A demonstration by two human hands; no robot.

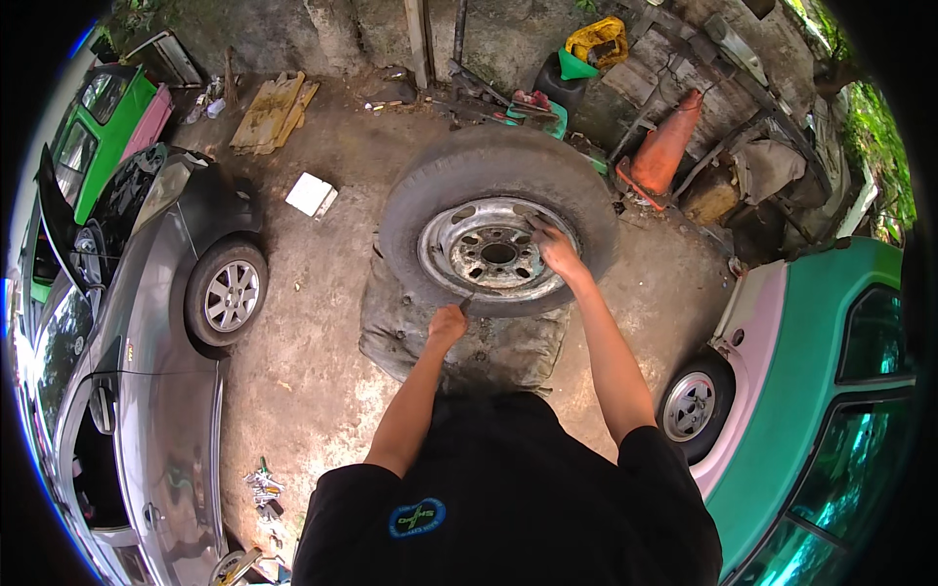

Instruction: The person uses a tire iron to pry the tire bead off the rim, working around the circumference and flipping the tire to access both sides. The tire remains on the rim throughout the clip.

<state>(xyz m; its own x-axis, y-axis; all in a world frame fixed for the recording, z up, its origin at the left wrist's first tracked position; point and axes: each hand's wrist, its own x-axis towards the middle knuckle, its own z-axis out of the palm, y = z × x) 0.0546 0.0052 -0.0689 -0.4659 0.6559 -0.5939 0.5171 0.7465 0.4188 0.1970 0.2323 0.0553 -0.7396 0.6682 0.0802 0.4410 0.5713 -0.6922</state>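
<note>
Fisted around one thin dark tool (469, 302), the left hand (447, 327) hides its handle end; the short visible length slants away and slightly rightward, toward the near edge of the single wheel (498, 234). That wheel lies over a grey mat (469, 347), its round metal face turned up toward the person, its tyre covering part of the mat. Right hand (557, 254) fingers reach onto the rim's right side; whether they pinch anything, I can't tell.
</note>
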